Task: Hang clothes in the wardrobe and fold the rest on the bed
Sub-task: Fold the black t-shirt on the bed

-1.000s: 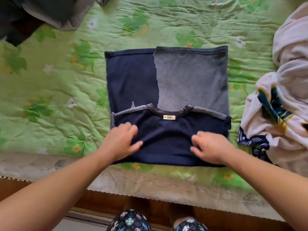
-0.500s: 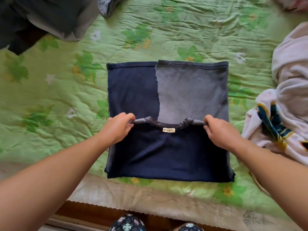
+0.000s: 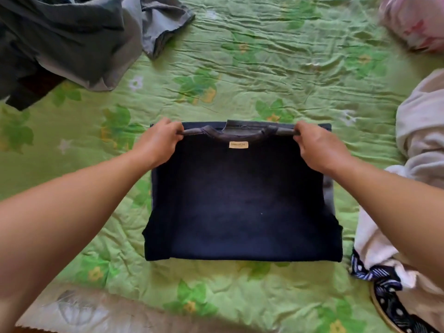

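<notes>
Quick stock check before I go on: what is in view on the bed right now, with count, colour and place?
sweatshirt: one, navy, folded, centre of the bed
label: one, tan, just below the sweatshirt's collar
bedspread: one, green with flowers, under everything
clothes heap: one, grey, far left corner
pale garment: one, whitish, right edge
patterned cloth: one, navy and white, near right corner
pink bundle: one, far right corner
left hand: one, grips the collar edge, left end
right hand: one, grips the collar edge, right end
</notes>
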The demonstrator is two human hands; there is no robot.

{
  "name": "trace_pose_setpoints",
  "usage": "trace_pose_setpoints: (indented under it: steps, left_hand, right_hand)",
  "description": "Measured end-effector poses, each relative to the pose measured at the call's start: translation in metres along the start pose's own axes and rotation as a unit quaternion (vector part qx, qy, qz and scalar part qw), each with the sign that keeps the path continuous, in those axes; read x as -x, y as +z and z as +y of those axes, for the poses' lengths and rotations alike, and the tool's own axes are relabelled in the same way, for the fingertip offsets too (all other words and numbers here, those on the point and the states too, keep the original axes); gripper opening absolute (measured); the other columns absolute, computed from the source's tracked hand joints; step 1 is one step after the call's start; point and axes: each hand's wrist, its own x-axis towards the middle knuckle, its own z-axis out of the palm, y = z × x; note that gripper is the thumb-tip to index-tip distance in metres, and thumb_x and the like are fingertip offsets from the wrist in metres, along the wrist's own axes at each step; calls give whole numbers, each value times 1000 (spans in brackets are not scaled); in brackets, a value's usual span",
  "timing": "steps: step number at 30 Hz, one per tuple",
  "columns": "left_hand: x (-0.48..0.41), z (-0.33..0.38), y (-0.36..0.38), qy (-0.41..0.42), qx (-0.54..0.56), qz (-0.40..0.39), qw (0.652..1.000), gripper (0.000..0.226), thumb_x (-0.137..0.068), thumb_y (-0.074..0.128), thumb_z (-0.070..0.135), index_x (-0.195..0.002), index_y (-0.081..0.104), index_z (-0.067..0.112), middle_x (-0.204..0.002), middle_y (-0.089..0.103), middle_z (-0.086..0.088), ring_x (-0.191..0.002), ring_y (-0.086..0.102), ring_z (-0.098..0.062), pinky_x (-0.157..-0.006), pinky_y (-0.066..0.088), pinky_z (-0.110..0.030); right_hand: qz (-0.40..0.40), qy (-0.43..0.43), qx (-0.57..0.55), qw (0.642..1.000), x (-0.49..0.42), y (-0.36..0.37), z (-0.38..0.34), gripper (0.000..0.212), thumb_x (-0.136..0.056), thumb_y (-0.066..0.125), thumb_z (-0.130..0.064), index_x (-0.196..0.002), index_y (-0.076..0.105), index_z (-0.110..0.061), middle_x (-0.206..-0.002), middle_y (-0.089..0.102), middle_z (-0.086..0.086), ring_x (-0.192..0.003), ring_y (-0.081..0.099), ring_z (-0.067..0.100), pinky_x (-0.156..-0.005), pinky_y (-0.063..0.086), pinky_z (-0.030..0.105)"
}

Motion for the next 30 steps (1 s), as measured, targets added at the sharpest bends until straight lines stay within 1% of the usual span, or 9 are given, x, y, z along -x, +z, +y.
trace_pose_setpoints:
  steps: [6,9,11,14,16,19,24,28,30]
  left_hand:
    - [-49,-11,8,-45,-45,-47,997,15,-99,56,35,-110,61,26,-118,54,-10,-108,57,-38,-87,47,-43]
    - [-45,-4,28,-71,-77,10,994,30,-95,59,33,-124,58,25,-126,50,-13,-120,47,-37,-100,40,-48]
    - [-20,10,45,-52,-93,67,992,49,-94,58,34,-141,48,23,-144,38,-15,-138,32,-36,-111,27,-52]
    - [25,27,78,30,-133,53,989,67,-96,42,49,-158,23,29,-165,8,-14,-154,3,-32,-121,9,-57]
    - [36,25,97,37,-164,2,986,71,-97,31,60,-160,7,37,-167,-9,-12,-154,-11,-30,-121,2,-60]
    - [28,11,111,30,-178,-23,983,72,-96,24,70,-157,-5,45,-167,-17,-9,-153,-18,-27,-121,-3,-61]
    - [32,17,112,10,-190,-24,982,71,-98,22,67,-158,-8,42,-166,-19,-9,-153,-19,-27,-121,-4,-60]
    - [86,34,115,24,-148,5,989,70,-101,32,58,-160,2,36,-168,-12,-11,-155,-10,-27,-121,3,-62]
    - [130,29,128,18,-156,8,988,71,-98,32,60,-160,9,35,-168,-7,-12,-155,-4,-27,-120,7,-64]
  right_hand:
    - [-38,30,61,997,-50,17,13,21,-103,46,-33,-114,45,-15,-116,56,19,-103,58,43,-85,50,50]
    - [25,60,114,991,-46,29,4,36,-99,53,-33,-130,48,-13,-131,47,20,-120,45,42,-99,40,52]
    - [56,26,119,991,-26,42,-11,51,-98,54,-38,-143,44,-16,-150,34,19,-139,30,39,-112,25,57]
    - [18,-55,153,987,5,72,-22,70,-97,42,-57,-158,27,-27,-167,9,14,-154,5,36,-118,1,66]
    - [-33,-21,163,986,8,84,-15,77,-95,27,-71,-161,6,-37,-169,-9,10,-155,-10,33,-118,-5,68]
    - [-81,22,132,988,1,97,1,83,-89,9,-82,-157,-16,-41,-166,-26,4,-151,-28,25,-119,-10,64]
    - [-69,23,136,988,10,102,-11,82,-95,12,-75,-159,-15,-32,-166,-25,7,-152,-25,27,-119,-9,64]
    - [-32,-70,149,986,76,112,-20,79,-97,25,-68,-163,8,-28,-169,-8,11,-156,-5,29,-120,5,66]
    - [-36,-70,152,985,122,124,-11,80,-95,26,-68,-162,15,-27,-170,-2,12,-157,2,30,-119,9,67]
